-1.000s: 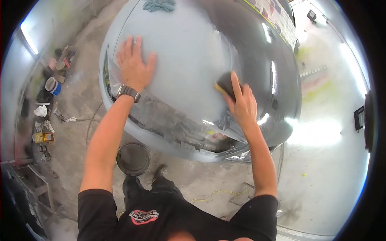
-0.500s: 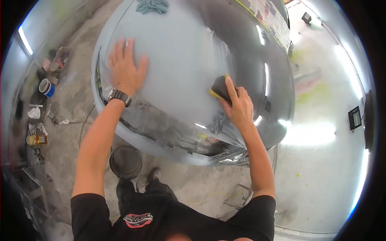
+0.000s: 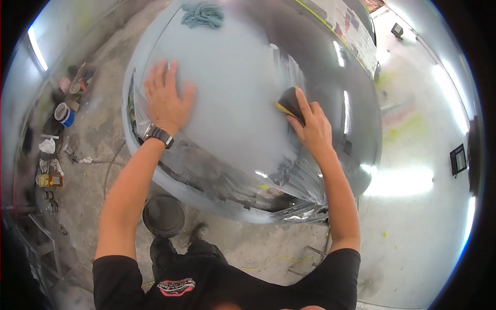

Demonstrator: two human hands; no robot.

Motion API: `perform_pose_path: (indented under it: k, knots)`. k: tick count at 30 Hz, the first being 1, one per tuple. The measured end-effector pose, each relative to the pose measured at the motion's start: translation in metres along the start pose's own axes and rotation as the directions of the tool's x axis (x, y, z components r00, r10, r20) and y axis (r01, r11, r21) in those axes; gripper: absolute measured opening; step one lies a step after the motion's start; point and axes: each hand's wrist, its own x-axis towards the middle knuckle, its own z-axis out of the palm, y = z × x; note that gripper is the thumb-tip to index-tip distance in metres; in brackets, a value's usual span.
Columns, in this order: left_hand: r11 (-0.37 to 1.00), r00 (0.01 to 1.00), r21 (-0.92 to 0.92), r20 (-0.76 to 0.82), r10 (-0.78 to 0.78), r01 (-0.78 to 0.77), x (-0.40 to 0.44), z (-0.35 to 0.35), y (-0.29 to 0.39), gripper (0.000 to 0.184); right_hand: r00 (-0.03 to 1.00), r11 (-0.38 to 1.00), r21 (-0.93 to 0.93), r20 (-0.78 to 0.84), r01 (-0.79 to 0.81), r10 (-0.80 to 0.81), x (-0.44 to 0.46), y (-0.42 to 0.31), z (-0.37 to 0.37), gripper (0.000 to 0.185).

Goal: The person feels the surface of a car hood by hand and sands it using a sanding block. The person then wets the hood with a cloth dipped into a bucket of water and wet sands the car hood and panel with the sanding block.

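1. The right hand (image 3: 314, 126) grips a black block with a yellow edge (image 3: 291, 105) against the matte light-grey car hood (image 3: 227, 77).
2. Well left of that grip, the left hand (image 3: 168, 101) lies open on the hood, fingers spread.
3. Beyond the grip, leftward, lies a crumpled teal cloth (image 3: 202, 15).

Car (image 3: 222, 77): far end cut off at top edge. Block (image 3: 291, 102): partly hidden by right hand (image 3: 314, 129). Left hand (image 3: 169, 107): fingers blurred.

Bright tube lights, white glare at right, fisheye curve, black corners
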Motion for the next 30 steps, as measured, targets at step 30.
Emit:
perform_pose_path:
  k: [30]
  knots:
    - [0.999, 0.999, -0.040, 0.037, -0.010, 0.011, 0.005, -0.009, 0.007, 0.065, 0.993, 0.997, 0.034, 0.090, -0.074, 0.071, 0.028, 0.012, -0.010, 0.072]
